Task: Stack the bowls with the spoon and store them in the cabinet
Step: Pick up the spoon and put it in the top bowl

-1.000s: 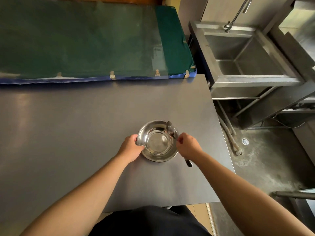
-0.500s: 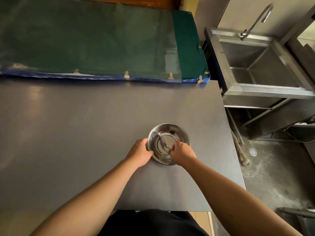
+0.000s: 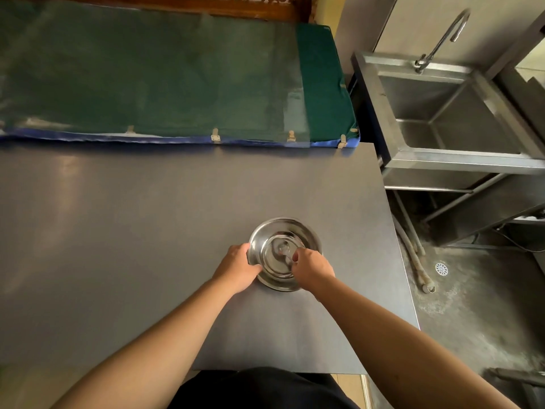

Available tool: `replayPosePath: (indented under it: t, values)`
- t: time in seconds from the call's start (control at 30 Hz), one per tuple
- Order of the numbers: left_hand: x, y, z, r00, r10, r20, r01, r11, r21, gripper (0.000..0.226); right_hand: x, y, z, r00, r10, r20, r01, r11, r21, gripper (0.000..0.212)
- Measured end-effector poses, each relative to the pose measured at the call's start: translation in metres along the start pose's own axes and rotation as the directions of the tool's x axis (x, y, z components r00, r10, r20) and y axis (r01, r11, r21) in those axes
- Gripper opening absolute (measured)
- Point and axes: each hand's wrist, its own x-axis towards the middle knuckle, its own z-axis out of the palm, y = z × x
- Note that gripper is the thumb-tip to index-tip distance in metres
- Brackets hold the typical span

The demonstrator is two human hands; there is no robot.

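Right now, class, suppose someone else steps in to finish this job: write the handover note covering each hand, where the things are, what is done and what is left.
Left hand: grip closed on the left rim of the steel bowl, steadying it.
Right hand: over the bowl's near right side, fingers closed on the spoon, whose scoop end lies in the bowl's middle.
Bowl sits on the grey table, near its right edge; whether it is one bowl or a nested stack is hard to tell.
Done: spoon is going into the bowl.
Left: release the spoon, lift the bowl and store it in the cabinet, which is not identifiable in view.

Commercial kitchen (likely): steel sink [image 3: 460,113], gooseneck tap [image 3: 442,39], floor drain [image 3: 441,268].
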Motion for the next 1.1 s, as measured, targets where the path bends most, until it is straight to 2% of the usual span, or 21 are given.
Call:
replayPosePath:
  t: [0.3, 0.5, 0.6, 0.73, 0.87, 0.97, 1.1]
  values:
    - [0.000, 0.014, 0.005, 0.997, -0.050, -0.061, 0.052, 0.998, 0.029, 0.059, 0.006, 0.011, -0.014, 0.997, -0.074, -0.012, 0.075, 0.995, 0.066, 0.031]
    - [0.001, 0.026, 0.004, 0.994, -0.022, -0.109, 0.036, 0.992, 0.124, 0.064, 0.015, 0.026, -0.029, 0.967, -0.239, -0.085, 0.235, 0.971, -0.048, 0.033]
    - [0.004, 0.028, 0.006, 0.991, -0.033, -0.131, 0.052, 0.988, 0.146, 0.067, 0.018, 0.033, -0.033, 0.963, -0.253, -0.088, 0.250, 0.967, -0.051, 0.039]
    - [0.006, 0.025, 0.010, 0.991, -0.073, -0.108, 0.089, 0.984, 0.153, 0.065, 0.018, 0.040, -0.035, 0.989, -0.146, -0.020, 0.147, 0.988, 0.036, 0.051]
    - [0.012, 0.020, 0.013, 0.994, -0.065, -0.089, 0.077, 0.987, 0.139, 0.038, 0.017, 0.041, -0.031, 1.000, 0.000, 0.009, -0.001, 0.979, 0.204, 0.050]
    - [0.018, 0.017, 0.012, 0.996, -0.038, -0.085, 0.047, 0.994, 0.101, 0.039, 0.013, 0.038, -0.029, 0.997, 0.079, -0.006, -0.075, 0.961, 0.266, 0.044]
    - [0.025, 0.016, 0.004, 0.999, 0.016, -0.029, -0.012, 0.991, 0.136, 0.037, 0.000, 0.035, -0.028, 0.987, 0.158, -0.044, -0.136, 0.938, 0.318, 0.043]
